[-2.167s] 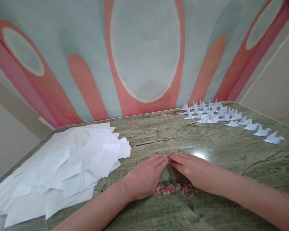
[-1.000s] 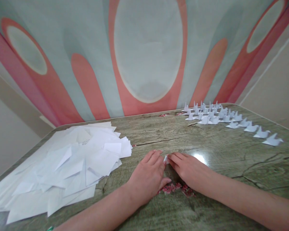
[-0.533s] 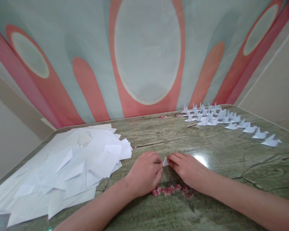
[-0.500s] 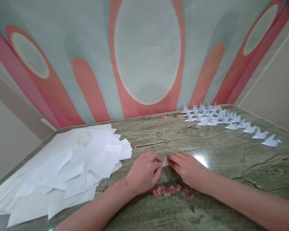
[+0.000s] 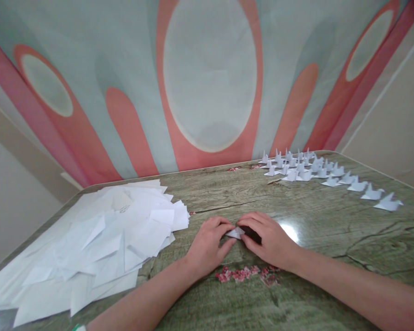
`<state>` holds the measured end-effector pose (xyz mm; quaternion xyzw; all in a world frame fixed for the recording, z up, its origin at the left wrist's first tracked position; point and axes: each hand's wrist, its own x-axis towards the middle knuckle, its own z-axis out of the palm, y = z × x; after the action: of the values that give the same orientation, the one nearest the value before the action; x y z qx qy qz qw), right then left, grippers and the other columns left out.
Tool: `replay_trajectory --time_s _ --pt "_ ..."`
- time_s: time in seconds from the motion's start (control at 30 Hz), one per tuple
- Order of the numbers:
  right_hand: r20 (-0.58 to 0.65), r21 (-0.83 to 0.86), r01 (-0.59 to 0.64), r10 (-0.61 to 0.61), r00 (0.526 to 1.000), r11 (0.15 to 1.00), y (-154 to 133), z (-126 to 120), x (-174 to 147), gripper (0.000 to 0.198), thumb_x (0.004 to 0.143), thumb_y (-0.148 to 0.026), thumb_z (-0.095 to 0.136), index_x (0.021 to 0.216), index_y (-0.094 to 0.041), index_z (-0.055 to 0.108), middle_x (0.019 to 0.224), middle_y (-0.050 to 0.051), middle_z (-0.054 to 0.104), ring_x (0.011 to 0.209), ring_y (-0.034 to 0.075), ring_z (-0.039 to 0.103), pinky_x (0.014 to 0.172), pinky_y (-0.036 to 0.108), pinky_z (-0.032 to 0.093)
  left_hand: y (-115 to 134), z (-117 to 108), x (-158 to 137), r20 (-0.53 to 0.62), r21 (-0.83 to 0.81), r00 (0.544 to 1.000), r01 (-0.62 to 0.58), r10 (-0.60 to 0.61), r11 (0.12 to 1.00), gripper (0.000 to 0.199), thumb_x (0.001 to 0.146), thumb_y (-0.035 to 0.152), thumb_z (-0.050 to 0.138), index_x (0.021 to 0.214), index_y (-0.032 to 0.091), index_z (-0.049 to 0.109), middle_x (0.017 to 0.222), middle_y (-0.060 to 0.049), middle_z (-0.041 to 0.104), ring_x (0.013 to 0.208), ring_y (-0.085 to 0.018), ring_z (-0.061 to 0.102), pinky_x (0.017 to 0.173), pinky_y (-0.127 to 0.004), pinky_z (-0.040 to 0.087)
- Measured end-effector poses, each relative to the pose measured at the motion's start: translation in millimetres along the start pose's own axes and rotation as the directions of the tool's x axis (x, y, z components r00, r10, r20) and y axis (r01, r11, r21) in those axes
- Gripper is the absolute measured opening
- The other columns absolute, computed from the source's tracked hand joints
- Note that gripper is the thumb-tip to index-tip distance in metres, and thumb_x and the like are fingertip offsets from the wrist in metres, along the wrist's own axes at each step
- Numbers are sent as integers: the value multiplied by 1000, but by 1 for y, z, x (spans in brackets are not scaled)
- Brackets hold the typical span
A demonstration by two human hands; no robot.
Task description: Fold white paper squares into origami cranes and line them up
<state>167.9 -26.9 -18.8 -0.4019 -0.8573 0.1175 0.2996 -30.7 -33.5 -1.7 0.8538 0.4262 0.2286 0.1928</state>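
Observation:
A small folded white paper (image 5: 235,233) with a triangular outline lies between my hands, just above or on the table; I cannot tell which. My left hand (image 5: 209,244) has its thumb and fingers closed about the paper's left side. On the other side, the curled fingertips and thumb of my right hand (image 5: 272,241) meet its right edge, with a gap under the palm. Fingertips partly cover the paper's edges.
Loose white paper sheets (image 5: 100,248) form a spread heap on the left. Several folded paper cranes (image 5: 388,202) stand in rows at the back right. The wood-grain table (image 5: 324,294) has pink printed flowers near my hands. A patterned backdrop (image 5: 210,156) rises behind the table.
The folded paper has turned from a narrow upright sliver to a wider, flatter triangle. My right hand's fingers and thumb have spread further apart around it; both hands stay in nearly the same place.

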Motion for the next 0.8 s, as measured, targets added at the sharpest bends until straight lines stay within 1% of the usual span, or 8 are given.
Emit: replay_trajectory --time_s 0.13,0.3,0.4,0.5,0.57,0.63,0.7,0.8 --pt "21 13 -15 14 1000 1000 1 0 0 25 77 -21 56 101 -19 56 95 6 59 88 21 51 79 37 41 -1 2 0 -19 -18 1000 8 -8 1000 22 79 20 56 101 20 59 103 -6 56 97 -20 50 87 -34 39" --pt "51 69 5 -9 999 998 0 0 1 14 79 -21 55 93 -19 57 91 5 59 86 20 50 77 35 40 -2 2 2 -59 -111 997 33 -39 993 11 78 17 58 88 19 62 93 -4 58 90 -17 53 82 -30 41" --pt "71 126 17 -26 997 992 0 -2 1 9 81 -20 53 88 -19 58 87 4 58 84 18 50 76 34 39 -1 0 3 -83 -187 995 35 -51 982 3 78 17 58 79 18 61 87 -3 59 84 -15 54 78 -27 42" --pt "68 213 16 -31 997 977 -1 -5 2 8 84 -20 50 85 -19 57 85 4 58 83 17 51 75 31 39 4 -3 4 -86 -235 993 55 -77 970 4 78 18 58 75 17 60 80 -2 60 79 -14 55 75 -25 42" --pt "56 278 6 -22 998 960 -3 -7 3 8 85 -22 49 83 -19 57 82 3 57 82 16 51 74 30 39 8 -4 5 -87 -254 987 108 -133 961 8 79 21 57 74 17 60 77 -1 59 75 -14 55 72 -25 41" --pt "38 349 -14 1 999 937 -5 -10 4 8 85 -24 49 83 -19 56 81 2 56 79 15 51 72 28 40 12 -5 6 -86 -294 972 187 -221 937 12 80 26 55 75 16 60 74 -1 59 70 -13 54 66 -24 41" --pt "14 411 -49 48 999 910 -7 -11 5 10 85 -26 49 82 -18 54 80 2 55 76 14 51 69 26 40 15 -4 9 -67 -370 948 267 -312 890 15 80 30 55 76 15 59 71 -1 59 65 -13 52 61 -23 41" --pt "-21 456 -106 129 991 883 -8 -12 7 17 86 -29 48 75 -18 52 76 1 53 71 13 50 66 25 39 16 1 13 -45 -505 928 298 -370 810 21 77 35 57 76 14 57 68 0 57 62 -12 51 58 -22 40"
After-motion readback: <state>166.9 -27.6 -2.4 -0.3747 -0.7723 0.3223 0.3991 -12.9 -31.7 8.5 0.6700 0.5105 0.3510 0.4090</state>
